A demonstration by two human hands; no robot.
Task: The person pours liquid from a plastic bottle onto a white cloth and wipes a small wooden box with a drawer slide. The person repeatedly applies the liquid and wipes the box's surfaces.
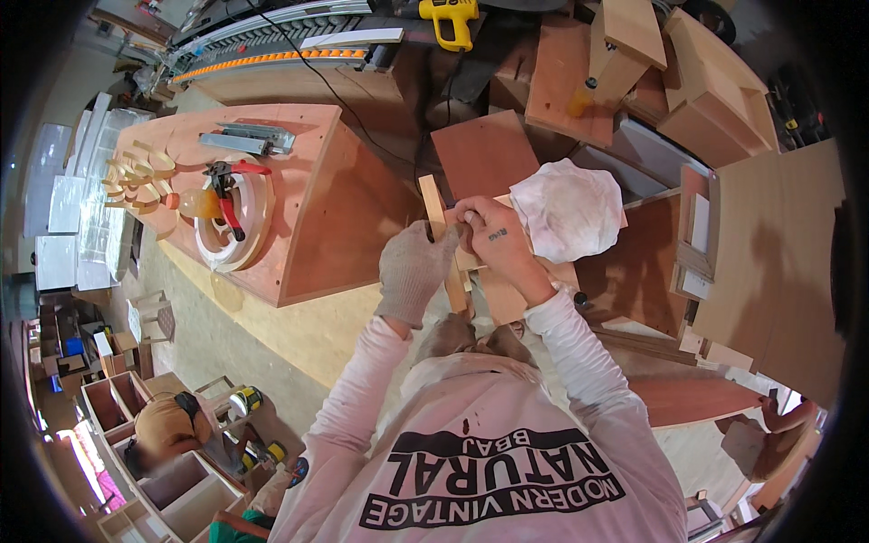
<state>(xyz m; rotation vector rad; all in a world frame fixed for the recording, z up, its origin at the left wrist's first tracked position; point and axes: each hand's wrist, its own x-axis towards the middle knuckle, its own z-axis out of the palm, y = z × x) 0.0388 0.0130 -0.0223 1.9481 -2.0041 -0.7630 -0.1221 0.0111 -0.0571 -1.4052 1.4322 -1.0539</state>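
Observation:
My left hand [416, 270], in a grey knit glove, and my bare right hand [500, 240] meet at the middle of the view. Both are closed, with their fingertips pressed close together. What they pinch is too small and covered to make out. A light wooden strip [432, 201] runs lengthwise behind the left fingers and comes out below them. Just right of my right hand lies a crumpled white cloth [568, 213]. Beyond the hands is a flat reddish-brown board [484, 152].
At left stands a large plywood box [339, 213], with red-handled pliers [228, 213], rolls of edging [258, 244] and metal slides [244, 138] on top. A yellow heat gun [450, 23] lies at the far side. Wooden cabinets [715, 100] crowd the right. Another person [172, 430] bends at lower left.

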